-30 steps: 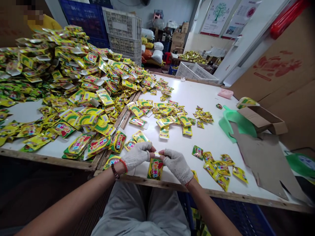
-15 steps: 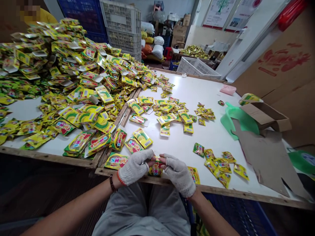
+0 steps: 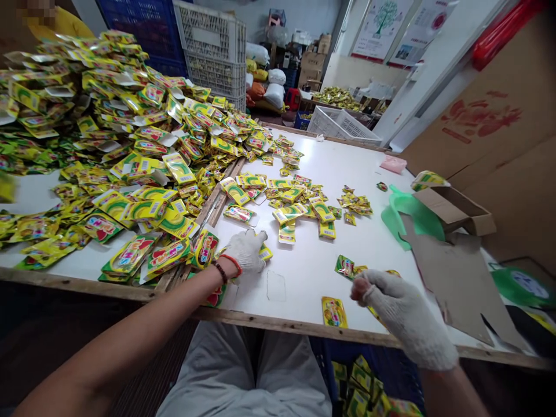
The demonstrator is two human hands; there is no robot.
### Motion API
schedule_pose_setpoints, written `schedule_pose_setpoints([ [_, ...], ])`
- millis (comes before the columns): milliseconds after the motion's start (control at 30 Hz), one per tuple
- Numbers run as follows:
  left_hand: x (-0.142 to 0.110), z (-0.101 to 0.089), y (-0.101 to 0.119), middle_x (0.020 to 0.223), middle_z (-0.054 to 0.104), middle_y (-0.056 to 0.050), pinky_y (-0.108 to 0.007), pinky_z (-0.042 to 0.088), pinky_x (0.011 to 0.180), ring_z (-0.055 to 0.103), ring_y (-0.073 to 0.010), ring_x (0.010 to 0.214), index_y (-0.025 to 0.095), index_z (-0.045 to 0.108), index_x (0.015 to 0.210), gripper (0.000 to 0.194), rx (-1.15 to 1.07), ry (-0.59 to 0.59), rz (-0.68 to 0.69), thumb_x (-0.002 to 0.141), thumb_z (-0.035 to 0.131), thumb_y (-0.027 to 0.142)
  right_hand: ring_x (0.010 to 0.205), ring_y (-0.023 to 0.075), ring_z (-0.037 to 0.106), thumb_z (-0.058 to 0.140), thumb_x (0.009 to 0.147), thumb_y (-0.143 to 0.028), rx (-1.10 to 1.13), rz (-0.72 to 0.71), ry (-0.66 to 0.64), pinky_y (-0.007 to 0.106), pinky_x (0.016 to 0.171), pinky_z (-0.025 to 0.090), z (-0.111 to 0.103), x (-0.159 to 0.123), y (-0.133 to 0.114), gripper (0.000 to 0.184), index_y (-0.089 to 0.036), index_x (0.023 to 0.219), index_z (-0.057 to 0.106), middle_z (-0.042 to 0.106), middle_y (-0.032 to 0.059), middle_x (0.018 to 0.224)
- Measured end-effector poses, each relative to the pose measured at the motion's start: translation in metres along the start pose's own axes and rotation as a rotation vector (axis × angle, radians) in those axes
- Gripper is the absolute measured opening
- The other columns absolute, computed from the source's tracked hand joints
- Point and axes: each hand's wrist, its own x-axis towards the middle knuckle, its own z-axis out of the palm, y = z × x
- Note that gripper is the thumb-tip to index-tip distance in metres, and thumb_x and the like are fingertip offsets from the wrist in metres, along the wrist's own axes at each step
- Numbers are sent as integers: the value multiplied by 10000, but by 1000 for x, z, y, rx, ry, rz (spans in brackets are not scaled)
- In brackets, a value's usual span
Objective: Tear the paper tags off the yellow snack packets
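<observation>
My left hand [image 3: 245,252], in a white glove with bare fingertips, reaches over the table near its front edge. Its fingers are closed over a small yellow and green box [image 3: 266,252], mostly covered by the glove. My right hand [image 3: 402,315], gloved alike, is above several small yellow sachets at the front right. Its fingers are curled together; whatever is in them is hidden. A green sachet [image 3: 344,266] lies just left of it, and a flat yellow sachet [image 3: 334,312] is at the table edge. Printed boxes [image 3: 130,255] lie left of my left hand.
A large heap of boxes and sachets [image 3: 117,104] fills the left table behind a wooden strip [image 3: 219,200]. More boxes [image 3: 291,213] and sachets [image 3: 356,202] lie mid-table. Cardboard [image 3: 452,284] and a green scoop [image 3: 408,217] are at right. A blue crate [image 3: 319,362] with boxes stands below.
My hands have moved apart, and the box held between them is gone from there. The left went left onto another box; the right moved right over the sachets. The view shifted slightly.
</observation>
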Motion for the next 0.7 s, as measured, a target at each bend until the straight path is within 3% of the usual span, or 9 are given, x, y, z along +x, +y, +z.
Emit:
schedule_pose_setpoints([
  [100, -5, 8, 17, 953, 609, -107, -340, 418, 773, 577, -270, 894, 187, 595, 976, 282, -47, 35, 44, 700, 600, 247, 538, 175, 626, 627, 705, -529, 475, 309, -129, 251, 437, 486, 53, 1, 16, 375, -156, 746, 641, 654, 64, 669],
  [167, -14, 12, 28, 1005, 617, -96, -312, 427, 810, 579, -235, 943, 190, 568, 1030, 244, -136, 105, 41, 802, 492, 231, 562, 190, 651, 672, 680, -506, 734, 422, -197, 277, 463, 518, 98, 3, 22, 413, -139, 867, 641, 685, 90, 756],
  [233, -26, 17, 38, 1075, 616, -84, -297, 437, 851, 573, -214, 996, 190, 531, 1114, 284, -406, 232, -29, 866, 427, 279, 627, 236, 678, 627, 725, -527, 941, 431, -238, 352, 541, 556, 136, 5, 22, 436, -128, 899, 631, 705, 145, 816],
  [300, -40, 24, 45, 1108, 617, -78, -303, 454, 875, 571, -214, 1023, 176, 512, 1160, 341, -795, 316, -120, 881, 423, 352, 759, 269, 688, 527, 796, -548, 1030, 385, -222, 385, 629, 565, 160, 6, 18, 444, -132, 917, 624, 702, 184, 924],
  [367, -53, 32, 47, 1075, 632, -82, -325, 475, 874, 583, -221, 1005, 153, 530, 1139, 369, -1052, 278, -184, 873, 444, 393, 894, 267, 668, 459, 841, -519, 1037, 331, -168, 365, 684, 561, 168, 9, 13, 422, -150, 986, 604, 661, 177, 1085],
  [433, -61, 39, 44, 1027, 637, -87, -345, 492, 856, 592, -225, 972, 140, 548, 1089, 361, -1084, 209, -199, 850, 494, 405, 938, 253, 656, 455, 843, -467, 956, 263, -107, 349, 697, 560, 164, 14, 13, 391, -167, 1066, 570, 632, 148, 1158],
  [567, -64, 45, 32, 1116, 573, -90, -344, 486, 892, 574, -208, 1034, 178, 454, 1149, 457, -1019, 273, -89, 760, 635, 335, 885, 244, 662, 660, 665, -311, 726, 165, -81, 353, 757, 551, 145, 21, 24, 358, -194, 997, 597, 700, 72, 995],
  [633, -61, 48, 28, 1095, 577, -80, -331, 493, 885, 595, -192, 1008, 193, 441, 1116, 430, -1049, 233, -41, 743, 641, 272, 860, 233, 664, 690, 603, -235, 696, 155, -102, 343, 755, 552, 141, 18, 31, 393, -209, 982, 588, 708, 44, 937],
  [700, -59, 52, 25, 1006, 607, -61, -323, 514, 835, 628, -180, 920, 195, 459, 1043, 334, -1088, 146, -51, 749, 613, 237, 819, 219, 671, 666, 629, -227, 662, 153, -95, 331, 712, 561, 141, 10, 36, 428, -216, 1038, 542, 707, 37, 919],
])
